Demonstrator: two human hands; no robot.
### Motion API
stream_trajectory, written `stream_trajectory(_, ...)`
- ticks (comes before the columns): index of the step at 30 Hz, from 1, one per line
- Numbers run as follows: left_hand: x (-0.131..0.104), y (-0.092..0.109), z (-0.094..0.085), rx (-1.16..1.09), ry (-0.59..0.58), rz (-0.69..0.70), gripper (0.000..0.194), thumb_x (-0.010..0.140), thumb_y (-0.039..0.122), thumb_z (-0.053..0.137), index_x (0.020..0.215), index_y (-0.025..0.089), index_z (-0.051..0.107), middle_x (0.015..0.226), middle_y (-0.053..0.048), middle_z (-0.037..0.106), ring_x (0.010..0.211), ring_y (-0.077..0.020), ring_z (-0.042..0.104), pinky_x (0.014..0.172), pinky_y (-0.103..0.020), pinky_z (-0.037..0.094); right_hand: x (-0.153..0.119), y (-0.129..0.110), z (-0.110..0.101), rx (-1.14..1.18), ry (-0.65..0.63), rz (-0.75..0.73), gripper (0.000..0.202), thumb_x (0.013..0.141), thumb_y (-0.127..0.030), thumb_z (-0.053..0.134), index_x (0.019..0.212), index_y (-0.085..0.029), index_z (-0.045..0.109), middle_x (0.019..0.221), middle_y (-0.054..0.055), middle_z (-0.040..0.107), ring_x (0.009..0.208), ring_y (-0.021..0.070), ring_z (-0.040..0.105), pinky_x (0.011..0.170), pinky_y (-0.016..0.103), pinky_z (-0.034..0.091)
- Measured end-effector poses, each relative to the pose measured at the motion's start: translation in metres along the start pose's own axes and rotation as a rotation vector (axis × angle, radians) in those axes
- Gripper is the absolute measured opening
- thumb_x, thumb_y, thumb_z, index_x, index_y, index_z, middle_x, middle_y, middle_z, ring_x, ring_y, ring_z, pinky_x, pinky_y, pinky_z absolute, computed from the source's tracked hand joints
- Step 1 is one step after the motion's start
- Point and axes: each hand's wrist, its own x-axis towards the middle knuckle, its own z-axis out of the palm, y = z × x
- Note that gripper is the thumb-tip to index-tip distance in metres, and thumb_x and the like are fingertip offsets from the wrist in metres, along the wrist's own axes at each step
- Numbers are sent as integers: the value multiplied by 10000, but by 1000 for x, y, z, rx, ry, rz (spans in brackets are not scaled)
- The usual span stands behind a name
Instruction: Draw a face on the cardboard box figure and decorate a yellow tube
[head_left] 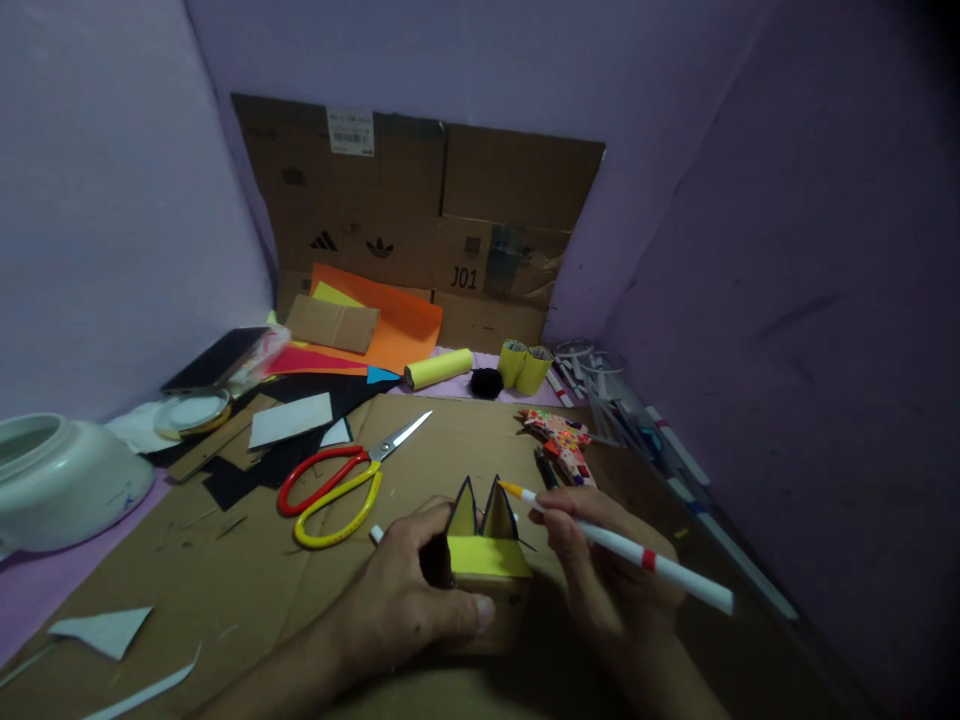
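**Head view: pen [690, 580] up at one ear [501, 515] of a little box [489, 557]**

Biggest thing first: a cardboard panel [517, 180] leans on the back wall [480, 60], and a cardboard mat [247, 590] covers most of the work area. White pot [82, 490] sits off to the left, orange paper [412, 325] near the panel.

Right hand [611, 560] is pretty much closed, pinching the pen between thumb and fingers, just right of the box. Left hand [420, 590] is half curled round the box's left side, thumb across the front, so the box lies right in its grip, between both hands. Scissors [367, 468] lie spread open, beyond the left hand.

The box has a yellow top and two pointy dark-edged ears. The pen's orange tip is right by the tip of the right-hand ear, can't tell if they're touching. Smallest bit: a fuzzy black ball [487, 382] next to a yellow roll [439, 369].
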Motion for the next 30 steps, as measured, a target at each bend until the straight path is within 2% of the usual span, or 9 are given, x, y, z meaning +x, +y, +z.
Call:
stream_trajectory(4, 0, -1, 0, -11, 8, -8, 445, 581, 324, 738, 985, 163, 645, 912, -40, 647, 857, -251, 572, 737, -329, 461, 1, -4, -2, 42, -68, 4, 136, 866, -107, 550, 829, -203, 639, 653, -10, 652, 546, 115, 629, 492, 203, 476)
stream_trajectory(8, 0, 0, -1, -34, 7, 17, 404, 586, 274, 736, 968, 165, 659, 874, -22, 625, 810, -215, 552, 700, -300, 443, 2, -7, -3, 53, -140, -16, 153, 871, -108, 532, 755, -185, 597, 592, -20, 592, 484, 103, 574, 452, 212, 426)
stream_trajectory(10, 0, 0, -1, -41, 3, 23, 414, 597, 264, 733, 994, 172, 660, 915, -27, 636, 841, -223, 561, 735, -315, 447, 2, -7, -3, 64, -138, -16, 152, 871, -104, 532, 763, -186, 601, 599, -18, 596, 482, 102, 570, 449, 212, 425)
stream_trajectory(16, 1, -2, -1, -37, -7, 30, 484, 594, 289, 738, 1055, 168, 657, 976, -59, 651, 901, -269, 577, 776, -361, 459, 1, -1, 0, 52, -23, -27, 167, 851, -87, 569, 926, -204, 662, 738, 16, 700, 601, 135, 667, 512, 215, 502)
stream_trajectory(21, 1, -4, -1, -36, 7, 24, 456, 587, 291, 738, 1020, 173, 656, 951, -48, 640, 893, -261, 568, 764, -347, 460, 2, -5, -2, 70, -107, -2, 135, 861, -102, 551, 816, -191, 642, 653, 1, 663, 541, 127, 634, 502, 223, 483)
stream_trajectory(25, 0, -5, -1, -11, 10, 12, 410, 590, 312, 744, 964, 173, 650, 871, -28, 619, 814, -229, 551, 693, -312, 453, 3, -8, -3, 72, -185, -22, 166, 863, -115, 534, 732, -182, 610, 585, -12, 608, 489, 116, 589, 471, 223, 439)
stream_trajectory(28, 0, -5, -1, -28, 6, 16, 408, 591, 303, 744, 965, 176, 643, 909, -34, 633, 860, -246, 568, 736, -328, 459, 1, -5, -3, 84, -169, 13, 143, 875, -110, 532, 805, -202, 616, 645, -15, 636, 546, 117, 620, 516, 217, 464)
stream_trajectory(30, 0, -4, -1, -49, -16, 13, 427, 594, 300, 739, 990, 178, 638, 969, -47, 651, 913, -269, 581, 783, -349, 461, -1, -2, -3, 78, -114, 32, 134, 878, -115, 548, 897, -222, 626, 728, -5, 672, 616, 126, 651, 558, 218, 487)
